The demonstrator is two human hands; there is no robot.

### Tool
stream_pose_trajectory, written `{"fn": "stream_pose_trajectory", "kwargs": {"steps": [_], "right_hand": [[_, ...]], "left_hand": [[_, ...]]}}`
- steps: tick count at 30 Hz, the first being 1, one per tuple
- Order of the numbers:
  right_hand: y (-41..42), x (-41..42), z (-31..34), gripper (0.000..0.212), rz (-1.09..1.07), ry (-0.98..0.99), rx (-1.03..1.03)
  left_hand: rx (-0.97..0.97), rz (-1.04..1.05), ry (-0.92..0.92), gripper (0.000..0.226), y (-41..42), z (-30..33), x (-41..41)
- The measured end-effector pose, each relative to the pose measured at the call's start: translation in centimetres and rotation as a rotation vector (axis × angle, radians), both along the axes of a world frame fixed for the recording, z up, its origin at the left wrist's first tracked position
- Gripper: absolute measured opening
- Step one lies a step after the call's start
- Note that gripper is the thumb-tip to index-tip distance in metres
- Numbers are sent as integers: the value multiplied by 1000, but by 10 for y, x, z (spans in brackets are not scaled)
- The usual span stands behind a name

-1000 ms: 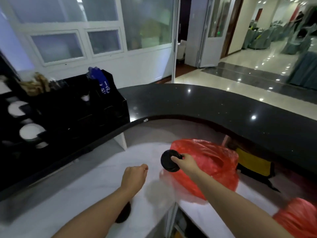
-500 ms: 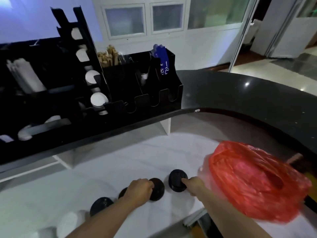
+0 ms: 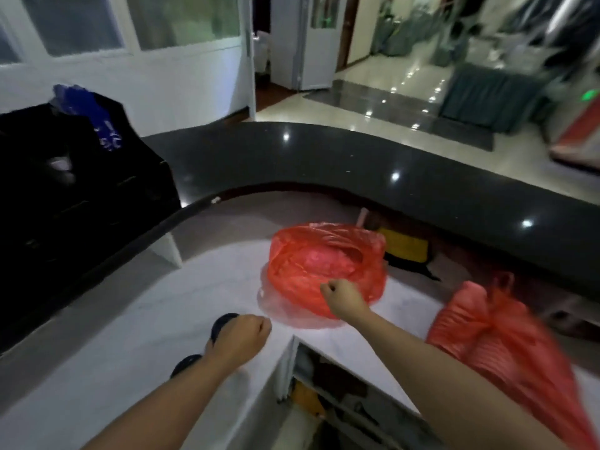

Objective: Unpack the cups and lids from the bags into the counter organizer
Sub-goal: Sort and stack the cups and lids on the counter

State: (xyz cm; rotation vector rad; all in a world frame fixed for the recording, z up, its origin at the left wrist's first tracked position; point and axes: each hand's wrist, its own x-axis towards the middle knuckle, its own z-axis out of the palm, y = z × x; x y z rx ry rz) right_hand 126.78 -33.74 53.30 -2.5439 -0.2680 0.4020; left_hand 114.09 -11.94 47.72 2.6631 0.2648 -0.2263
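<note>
Hands at the crinkled red bag

Right hand (image 3: 344, 298), curled into a fist, presses the glossy red plastic bag (image 3: 324, 267) just beyond it; left hand (image 3: 242, 336), clenched, covers round black lids (image 3: 224, 323) on white marble counter (image 3: 130, 336).

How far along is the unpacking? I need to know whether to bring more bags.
Done: at least two black lids lie out on the white counter, beside the left hand. In hand: the right hand, closed, is at the open red bag; whether it holds anything is unclear. Left: those lids still need to go into the organizer, and a second red bag looks unopened.
</note>
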Motion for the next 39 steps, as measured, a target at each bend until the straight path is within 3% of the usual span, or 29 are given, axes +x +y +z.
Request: {"fn": "stream_pose_trajectory", "kwargs": {"steps": [5,9,12,16,21,25,28,33,39], "right_hand": [[-125,-2,20,40,-274,-57,1],[-200,3,27,34,-355,-128,42],[-250,13,26,32,-386,-141,57],[-319,25,24,36,-395,-212,69],[-395,40,15,24,-288,-226,-15],[-421,47,1,22,-38,-260,-123],[-422,47,-11,29,71,-297,-162],[-411,45,-25,36,68,-228,-338],[-408,48,-32,30,63,-186,-296]], "left_hand": [[-21,-179,-45,34,-95,23,47],[43,-306,-113,35,-161,39,62],[71,-391,-160,38,-207,45,77],[-35,-442,-206,38,-279,49,104],[-88,-557,-361,20,-373,41,133],[-51,-581,-494,21,-419,26,147],[9,-539,-458,27,-433,19,157],[130,-590,-311,34,-439,16,164],[128,-611,-316,34,-440,10,172]]}}
